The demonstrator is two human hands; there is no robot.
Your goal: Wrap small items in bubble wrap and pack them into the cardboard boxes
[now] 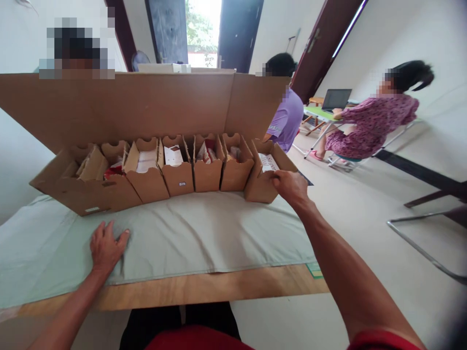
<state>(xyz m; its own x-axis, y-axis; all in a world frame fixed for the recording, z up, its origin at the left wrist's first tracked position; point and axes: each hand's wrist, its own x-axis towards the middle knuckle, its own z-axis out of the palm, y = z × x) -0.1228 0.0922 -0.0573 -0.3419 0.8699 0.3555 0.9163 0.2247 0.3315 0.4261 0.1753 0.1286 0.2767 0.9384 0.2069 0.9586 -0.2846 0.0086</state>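
Note:
A row of open cardboard bins (207, 176) stands along the far side of the cloth-covered table. My right hand (292, 187) is closed on the front edge of the rightmost cardboard bin (260, 188), which has a white printed packet (268, 162) inside. That bin sits slightly turned and apart from its neighbour. My left hand (107, 245) lies on the cloth with its fingers spread, in front of the left-hand bins. Other bins hold a white box (173, 155), red-and-white packets (207, 153) and a red item (115, 169).
Behind the bins rises a tall cardboard panel (164, 104). A pale green cloth (182, 238) covers the wooden table (219, 287). One person sits beyond the panel, another in purple (286, 116) to its right. A third (372, 124) sits at a laptop (336, 99).

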